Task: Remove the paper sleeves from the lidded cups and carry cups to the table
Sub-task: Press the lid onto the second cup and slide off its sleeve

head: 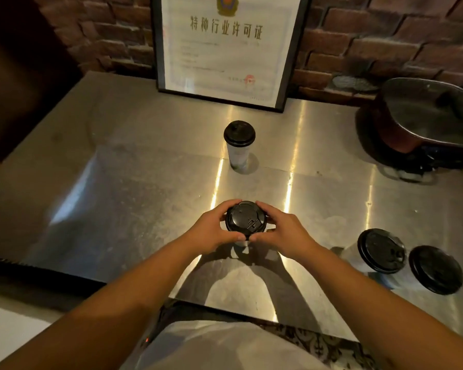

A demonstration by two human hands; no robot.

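A white cup with a black lid (pixel 246 220) stands on the steel counter (pixel 118 196) right in front of me. My left hand (pixel 211 228) and my right hand (pixel 275 231) wrap around it from both sides, just under the lid, fingertips nearly meeting. Its body is mostly hidden by the hands, so I cannot tell whether a sleeve is on it. A second lidded cup (pixel 238 145) stands upright farther back, untouched. Two more lidded cups (pixel 381 251) (pixel 436 269) stand side by side at the right.
A framed certificate (pixel 225 49) leans against the brick wall at the back. A large metal pot (pixel 425 118) sits at the back right. The counter's near edge runs just in front of my body; a dark ledge lies at the left.
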